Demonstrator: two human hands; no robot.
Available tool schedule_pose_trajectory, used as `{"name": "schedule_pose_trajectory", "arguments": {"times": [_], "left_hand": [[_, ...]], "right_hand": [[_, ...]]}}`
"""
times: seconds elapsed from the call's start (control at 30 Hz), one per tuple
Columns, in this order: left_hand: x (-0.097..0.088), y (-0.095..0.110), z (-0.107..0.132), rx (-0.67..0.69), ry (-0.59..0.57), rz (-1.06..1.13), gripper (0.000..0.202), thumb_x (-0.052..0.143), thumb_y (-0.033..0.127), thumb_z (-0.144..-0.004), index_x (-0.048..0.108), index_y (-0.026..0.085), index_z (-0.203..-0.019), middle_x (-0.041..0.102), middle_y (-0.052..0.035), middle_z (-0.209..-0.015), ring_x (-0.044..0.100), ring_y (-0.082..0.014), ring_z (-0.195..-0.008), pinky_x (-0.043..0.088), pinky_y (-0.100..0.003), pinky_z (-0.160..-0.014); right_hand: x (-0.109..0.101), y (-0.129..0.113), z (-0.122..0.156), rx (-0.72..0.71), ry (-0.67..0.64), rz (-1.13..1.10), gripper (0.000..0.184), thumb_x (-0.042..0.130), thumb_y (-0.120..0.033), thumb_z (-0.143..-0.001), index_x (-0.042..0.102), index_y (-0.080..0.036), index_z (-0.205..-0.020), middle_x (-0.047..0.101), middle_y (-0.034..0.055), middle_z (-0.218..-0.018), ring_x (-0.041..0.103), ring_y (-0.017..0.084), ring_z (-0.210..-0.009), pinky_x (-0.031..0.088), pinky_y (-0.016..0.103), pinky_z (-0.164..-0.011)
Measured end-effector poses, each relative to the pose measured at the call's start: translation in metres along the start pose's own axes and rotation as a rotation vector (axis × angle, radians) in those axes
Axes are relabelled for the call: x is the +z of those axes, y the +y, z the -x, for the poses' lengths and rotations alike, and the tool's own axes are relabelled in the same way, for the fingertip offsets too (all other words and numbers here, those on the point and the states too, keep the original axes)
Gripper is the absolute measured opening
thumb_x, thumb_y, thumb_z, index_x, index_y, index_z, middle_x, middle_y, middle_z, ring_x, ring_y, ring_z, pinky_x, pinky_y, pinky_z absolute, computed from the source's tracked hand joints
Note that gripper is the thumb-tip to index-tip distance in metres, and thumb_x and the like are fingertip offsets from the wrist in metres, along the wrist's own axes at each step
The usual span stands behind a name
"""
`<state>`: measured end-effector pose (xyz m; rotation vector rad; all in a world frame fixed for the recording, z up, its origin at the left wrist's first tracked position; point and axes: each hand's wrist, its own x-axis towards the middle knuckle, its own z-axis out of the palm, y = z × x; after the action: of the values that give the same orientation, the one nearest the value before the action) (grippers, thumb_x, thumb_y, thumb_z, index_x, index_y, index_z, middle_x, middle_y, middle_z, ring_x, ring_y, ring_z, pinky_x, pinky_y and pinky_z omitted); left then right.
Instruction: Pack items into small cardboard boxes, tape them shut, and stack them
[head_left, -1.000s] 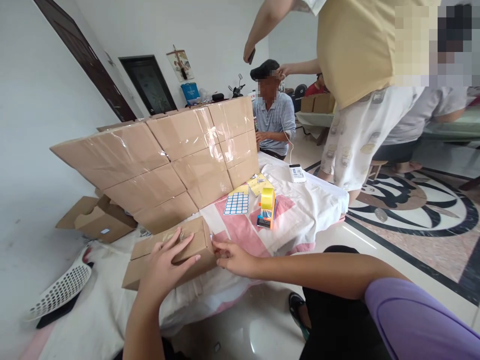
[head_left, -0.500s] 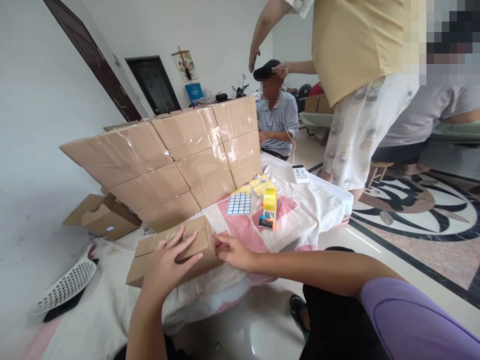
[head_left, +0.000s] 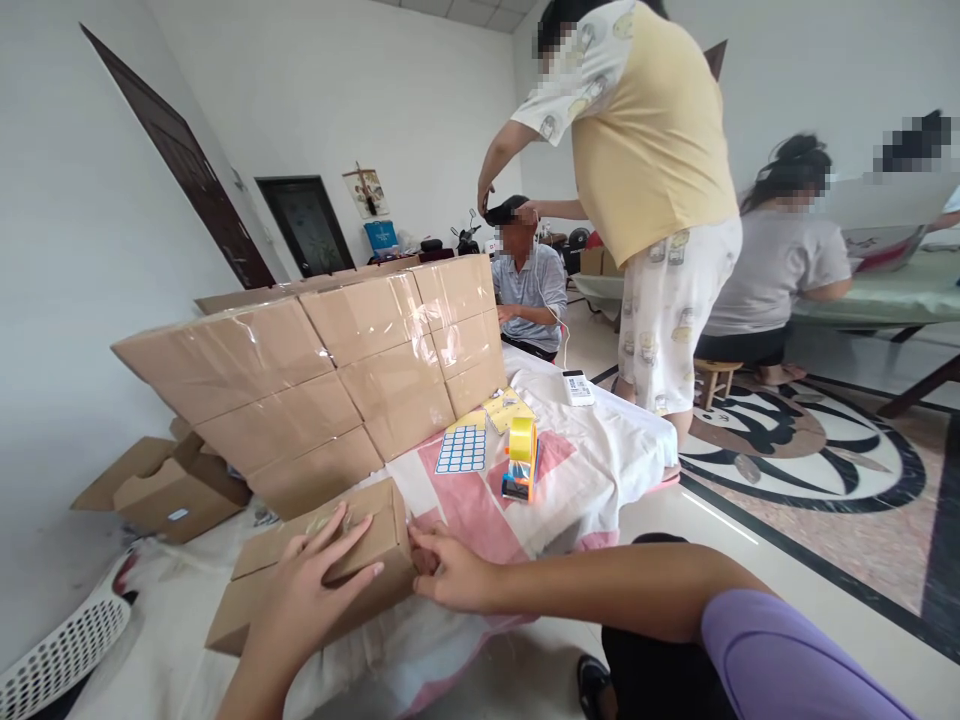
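Note:
A closed cardboard box (head_left: pixel 379 515) lies in front of me on a cloth-covered table. My left hand (head_left: pixel 311 575) rests across its top, open, with the fingers spread. At the box's right end is my right hand (head_left: pixel 457 572), its fingers curled closed against that end; whatever they pinch is hidden. Beyond the box, to the right, stands a tape dispenser (head_left: pixel 520 460) with a yellow roll. Beside it lies a sheet of blue-bordered labels (head_left: pixel 461 449).
Stacked taped cartons (head_left: pixel 300 370) form a wall behind the box. An opened carton (head_left: pixel 180 490) and a white perforated basket (head_left: pixel 67 640) are at left. A small white device (head_left: pixel 577 388) lies near the table's far edge. A standing person (head_left: pixel 652 150) leans over a seated person (head_left: pixel 529 290) in a cap.
My view has tilted up and turned slightly right, so the scene sits lower and further left. Both hands keep about the same places on the box.

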<state>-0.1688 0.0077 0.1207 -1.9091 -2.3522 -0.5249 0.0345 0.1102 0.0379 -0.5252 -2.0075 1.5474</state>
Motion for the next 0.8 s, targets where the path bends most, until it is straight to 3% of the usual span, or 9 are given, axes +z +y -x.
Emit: {"name": "schedule_pose_trajectory", "arguments": {"times": [0.2, 0.27, 0.33, 0.4, 0.5, 0.57, 0.67, 0.8], "left_hand": [[0.000, -0.001, -0.001, -0.014, -0.017, 0.003, 0.058, 0.060, 0.065, -0.081, 0.067, 0.040, -0.133, 0.049, 0.0017, -0.156, 0.058, -0.0354, -0.121, 0.051, -0.051, -0.101], [0.002, -0.004, -0.001, -0.002, -0.014, -0.002, 0.058, 0.060, 0.066, -0.081, 0.067, 0.040, -0.132, 0.049, 0.0021, -0.156, 0.058, -0.0360, -0.122, 0.051, -0.051, -0.101], [0.004, -0.008, -0.001, 0.006, -0.013, -0.004, 0.058, 0.060, 0.067, -0.081, 0.067, 0.040, -0.132, 0.049, 0.0023, -0.156, 0.057, -0.0369, -0.125, 0.050, -0.053, -0.102], [0.007, -0.013, -0.001, 0.022, -0.004, -0.009, 0.058, 0.061, 0.067, -0.080, 0.067, 0.041, -0.132, 0.049, 0.0022, -0.156, 0.056, -0.0376, -0.127, 0.049, -0.055, -0.103], [0.012, -0.020, 0.000, 0.087, 0.036, -0.025, 0.056, 0.063, 0.066, -0.080, 0.067, 0.042, -0.131, 0.052, 0.0010, -0.153, 0.059, -0.0358, -0.124, 0.054, -0.052, -0.098], [0.015, -0.026, 0.000, 0.156, 0.088, -0.039, 0.055, 0.064, 0.066, -0.081, 0.068, 0.041, -0.130, 0.056, -0.0001, -0.150, 0.063, -0.0330, -0.118, 0.056, -0.048, -0.093], [0.016, -0.032, 0.001, 0.278, 0.181, -0.069, 0.054, 0.065, 0.065, -0.082, 0.069, 0.040, -0.130, 0.061, -0.0008, -0.144, 0.067, -0.0281, -0.107, 0.058, -0.041, -0.089], [0.013, -0.030, 0.008, 0.421, 0.393, -0.156, 0.051, 0.062, 0.061, -0.088, 0.068, 0.035, -0.132, 0.066, -0.0016, -0.138, 0.067, -0.0262, -0.097, 0.055, -0.039, -0.086]], "right_hand": [[-0.004, -0.015, 0.008, 0.038, -0.068, 0.051, 0.070, 0.073, -0.019, -0.073, 0.055, -0.022, -0.140, 0.048, 0.0091, -0.129, 0.059, 0.026, -0.117, 0.055, 0.040, -0.096], [-0.009, -0.017, 0.005, 0.021, -0.062, 0.109, 0.079, 0.078, -0.023, -0.072, 0.049, -0.024, -0.146, 0.045, 0.0105, -0.138, 0.054, 0.029, -0.127, 0.052, 0.042, -0.102], [-0.017, -0.019, -0.001, 0.019, -0.072, 0.195, 0.108, 0.086, -0.032, -0.067, 0.029, -0.024, -0.159, 0.033, 0.0141, -0.156, 0.040, 0.034, -0.143, 0.041, 0.047, -0.115], [-0.025, -0.021, -0.011, 0.033, -0.129, 0.263, 0.139, 0.092, -0.042, -0.060, 0.001, -0.023, -0.164, 0.009, 0.0169, -0.168, 0.022, 0.037, -0.154, 0.030, 0.049, -0.123], [-0.030, -0.022, -0.029, -0.019, -0.229, 0.328, 0.158, 0.094, -0.052, -0.053, -0.019, -0.025, -0.160, -0.006, 0.0163, -0.170, 0.006, 0.036, -0.158, 0.022, 0.048, -0.127], [-0.030, -0.021, -0.040, -0.065, -0.262, 0.364, 0.163, 0.095, -0.054, -0.050, -0.022, -0.027, -0.159, 0.000, 0.0167, -0.170, 0.012, 0.037, -0.157, 0.026, 0.047, -0.126], [-0.026, -0.021, -0.049, -0.095, -0.252, 0.392, 0.169, 0.097, -0.054, -0.042, -0.023, -0.029, -0.159, 0.015, 0.0189, -0.164, 0.031, 0.040, -0.150, 0.038, 0.047, -0.117], [-0.024, -0.026, -0.053, -0.175, -0.186, 0.415, 0.165, 0.098, -0.053, -0.039, -0.011, -0.034, -0.161, 0.027, 0.0165, -0.156, 0.043, 0.040, -0.141, 0.043, 0.048, -0.112]]}}
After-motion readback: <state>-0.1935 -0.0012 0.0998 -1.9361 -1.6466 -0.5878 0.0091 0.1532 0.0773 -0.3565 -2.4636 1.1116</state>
